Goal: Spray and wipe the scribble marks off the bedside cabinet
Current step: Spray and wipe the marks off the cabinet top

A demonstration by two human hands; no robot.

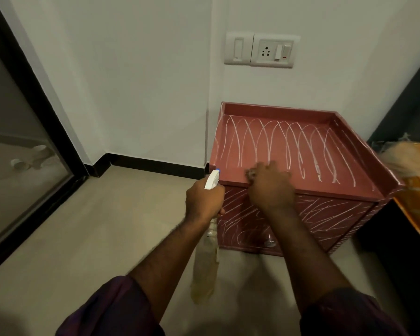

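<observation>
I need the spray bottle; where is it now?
Head view, lower centre: the left hand grips the spray bottle beside the front left corner of the cabinet, its body hanging down.

no legible text, label or number anywhere, white scribble marks [286, 141] on bedside cabinet [277, 110] form no letters

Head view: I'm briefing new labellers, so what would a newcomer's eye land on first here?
White scribble marks loop across the top and front of the red-brown bedside cabinet against the wall. In front of it, the left hand grips a spray bottle, while the right hand rests on the top's front edge.
</observation>
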